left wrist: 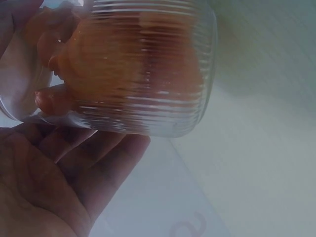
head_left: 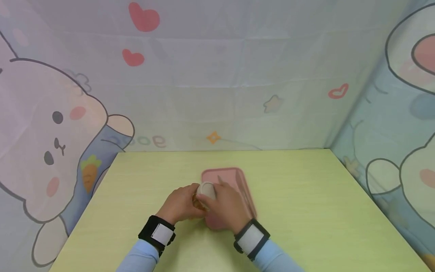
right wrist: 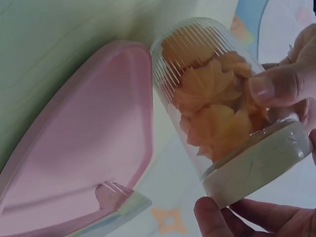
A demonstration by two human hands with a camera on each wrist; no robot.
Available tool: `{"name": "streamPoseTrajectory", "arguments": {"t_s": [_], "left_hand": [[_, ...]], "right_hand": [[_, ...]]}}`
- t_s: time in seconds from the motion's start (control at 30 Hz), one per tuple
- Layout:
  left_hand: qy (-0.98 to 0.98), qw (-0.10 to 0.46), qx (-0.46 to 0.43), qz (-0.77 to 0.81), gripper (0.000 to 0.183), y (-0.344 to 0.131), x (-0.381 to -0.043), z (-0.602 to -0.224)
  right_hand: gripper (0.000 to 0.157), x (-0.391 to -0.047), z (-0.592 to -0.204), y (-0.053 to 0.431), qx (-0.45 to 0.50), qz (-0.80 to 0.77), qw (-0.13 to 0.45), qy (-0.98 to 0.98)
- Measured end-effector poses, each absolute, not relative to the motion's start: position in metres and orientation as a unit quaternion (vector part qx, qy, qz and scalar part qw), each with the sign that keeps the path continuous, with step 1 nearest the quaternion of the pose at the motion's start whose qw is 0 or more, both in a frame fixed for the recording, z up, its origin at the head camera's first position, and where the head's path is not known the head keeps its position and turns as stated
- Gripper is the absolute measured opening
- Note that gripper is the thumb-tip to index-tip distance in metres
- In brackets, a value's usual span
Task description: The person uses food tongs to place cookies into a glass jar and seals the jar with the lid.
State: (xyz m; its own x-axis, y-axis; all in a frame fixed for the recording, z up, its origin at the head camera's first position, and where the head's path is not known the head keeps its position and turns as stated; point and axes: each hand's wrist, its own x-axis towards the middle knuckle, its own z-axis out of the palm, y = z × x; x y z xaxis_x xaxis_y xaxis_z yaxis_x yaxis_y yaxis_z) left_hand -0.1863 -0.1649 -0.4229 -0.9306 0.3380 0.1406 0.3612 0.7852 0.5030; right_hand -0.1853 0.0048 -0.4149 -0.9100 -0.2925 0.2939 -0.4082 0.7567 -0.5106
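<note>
A clear ribbed jar (right wrist: 170,64) holds several orange, flower-shaped pieces (right wrist: 217,126). Its pale lid (right wrist: 261,165) is on, facing up in the head view (head_left: 207,187). My left hand (head_left: 180,204) grips the jar's side, with its thumb against the wall in the right wrist view. Around the lid curl the fingers of my right hand (head_left: 229,206). From the left wrist, the jar (left wrist: 143,74) appears large and sideways, with left-hand fingers (left wrist: 111,173) along its wall. Both hands are close together over the near left part of a pink tray (head_left: 221,172).
The pink tray (right wrist: 89,133) lies on a pale yellow-green table (head_left: 306,211), with a small pronged tip (right wrist: 113,187) showing at its edge. A long narrow piece (head_left: 244,189) runs along its right side. A cartoon-printed curtain (head_left: 217,75) stands behind the table and at both sides.
</note>
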Motion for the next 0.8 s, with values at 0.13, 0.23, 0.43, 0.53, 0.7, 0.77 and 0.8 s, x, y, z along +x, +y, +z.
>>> {"name": "streamPoseTrajectory", "arguments": {"t_s": [0.13,0.23,0.43,0.53,0.7,0.77,0.8], "left_hand": [[-0.944,0.025,-0.187,-0.271,0.044,-0.166,-0.187,-0.424],[-0.943,0.026,-0.187,-0.273,0.049,-0.166,-0.187,-0.424],[-0.945,0.025,-0.184,-0.270,0.052,-0.165,-0.186,-0.423],[-0.945,0.026,-0.184,-0.269,0.053,-0.165,-0.186,-0.422],[-0.945,0.027,-0.188,-0.265,0.060,-0.166,-0.185,-0.422],[-0.946,0.028,-0.189,-0.263,0.062,-0.166,-0.185,-0.423],[-0.945,0.028,-0.191,-0.262,0.062,-0.166,-0.185,-0.423]], "right_hand": [[0.057,-0.182,-0.415,0.003,0.174,0.290,0.096,-0.936],[0.057,-0.184,-0.416,0.005,0.186,0.294,0.093,-0.933],[0.056,-0.192,-0.416,0.015,0.249,0.327,0.049,-0.910],[0.068,-0.197,-0.416,0.021,0.300,0.322,0.033,-0.898],[0.083,-0.201,-0.414,0.029,0.351,0.294,0.026,-0.889],[0.081,-0.201,-0.413,0.031,0.359,0.294,0.025,-0.885],[0.079,-0.201,-0.413,0.031,0.361,0.297,0.025,-0.884]]}}
